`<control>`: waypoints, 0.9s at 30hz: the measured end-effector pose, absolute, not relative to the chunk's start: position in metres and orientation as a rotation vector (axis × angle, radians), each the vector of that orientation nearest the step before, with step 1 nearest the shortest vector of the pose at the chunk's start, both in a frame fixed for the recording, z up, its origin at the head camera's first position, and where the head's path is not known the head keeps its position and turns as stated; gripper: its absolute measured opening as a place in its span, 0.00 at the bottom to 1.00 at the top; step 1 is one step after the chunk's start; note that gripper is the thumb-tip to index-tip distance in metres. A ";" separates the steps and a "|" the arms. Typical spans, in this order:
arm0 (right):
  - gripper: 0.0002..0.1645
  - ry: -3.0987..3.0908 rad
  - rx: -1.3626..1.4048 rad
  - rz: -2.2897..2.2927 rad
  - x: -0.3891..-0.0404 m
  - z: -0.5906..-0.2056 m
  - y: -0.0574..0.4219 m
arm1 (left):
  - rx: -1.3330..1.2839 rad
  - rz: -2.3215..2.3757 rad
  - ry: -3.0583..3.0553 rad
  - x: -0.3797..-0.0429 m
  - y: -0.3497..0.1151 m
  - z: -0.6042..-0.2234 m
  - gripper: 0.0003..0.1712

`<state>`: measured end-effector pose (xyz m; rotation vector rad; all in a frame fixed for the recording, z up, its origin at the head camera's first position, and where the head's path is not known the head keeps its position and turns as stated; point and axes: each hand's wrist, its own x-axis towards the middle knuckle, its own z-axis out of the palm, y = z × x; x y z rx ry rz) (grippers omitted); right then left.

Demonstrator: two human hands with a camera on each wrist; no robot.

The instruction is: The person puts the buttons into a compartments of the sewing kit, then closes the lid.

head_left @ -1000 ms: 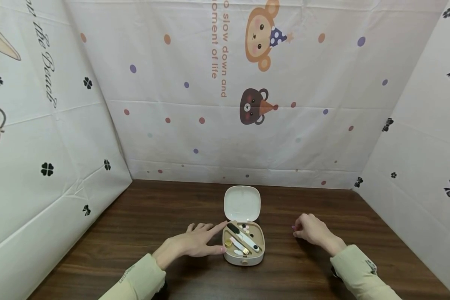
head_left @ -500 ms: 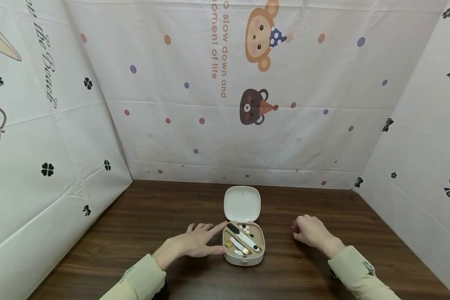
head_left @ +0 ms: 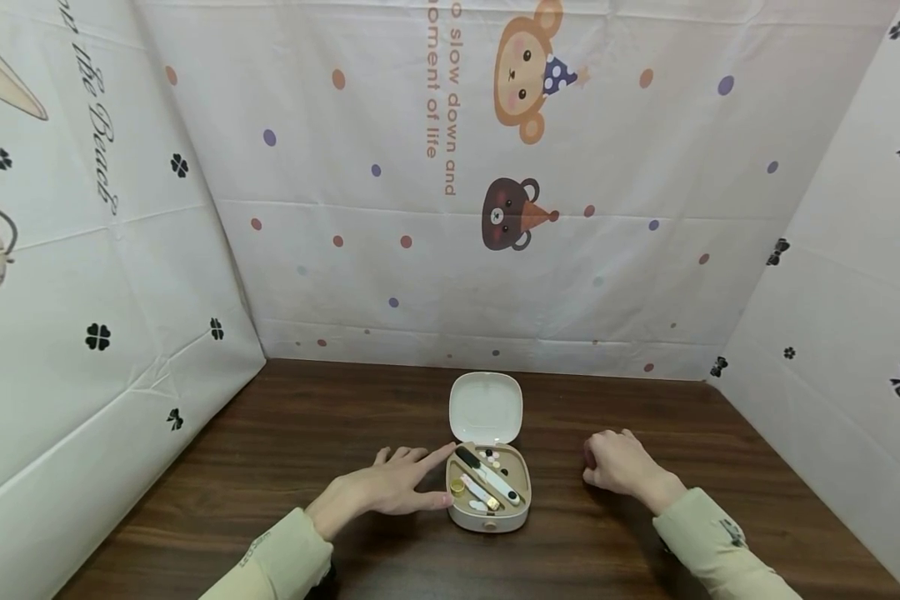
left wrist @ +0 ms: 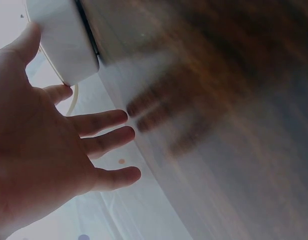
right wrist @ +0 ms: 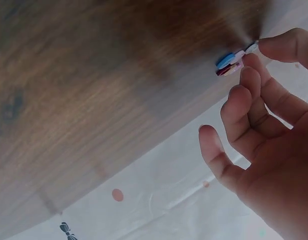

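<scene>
An open white sewing kit box (head_left: 489, 521) stands on the table, its lid (head_left: 485, 407) tipped back. In it lie a slim black-and-white tool (head_left: 487, 472), a white-and-gold piece (head_left: 480, 492), a gold ring-shaped thimble (head_left: 457, 487) and several small buttons (head_left: 493, 461). My left hand (head_left: 393, 483) spreads its fingers, with thumb and index finger against the box's left side. To the right of the box, my right hand (head_left: 621, 462) pinches the end of a small multicoloured bundle (right wrist: 228, 63), blue, pink and dark red, at the tabletop. Its exact kind is unclear; the head view hides it.
The dark wooden table (head_left: 330, 400) is bounded by a white patterned cloth (head_left: 390, 275) at the back and on both sides. Bare wood lies between the box and my right hand.
My right hand has shifted slightly left and turned, so the pink bit seen earlier at its fingertips is now hidden in the head view. The left hand and box have stayed put.
</scene>
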<state>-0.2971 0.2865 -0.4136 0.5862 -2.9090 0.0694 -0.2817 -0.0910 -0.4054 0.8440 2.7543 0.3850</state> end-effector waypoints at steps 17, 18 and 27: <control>0.14 -2.909 0.603 0.146 -0.295 -0.412 0.285 | 0.844 0.393 2.756 -0.281 -0.091 -0.406 0.47; 0.14 -2.905 0.605 0.154 -0.295 -0.411 0.284 | 0.843 0.391 2.756 -0.281 -0.091 -0.406 0.47; 0.13 -2.844 0.661 0.168 -0.297 -0.406 0.275 | 0.835 0.397 2.753 -0.281 -0.091 -0.406 0.47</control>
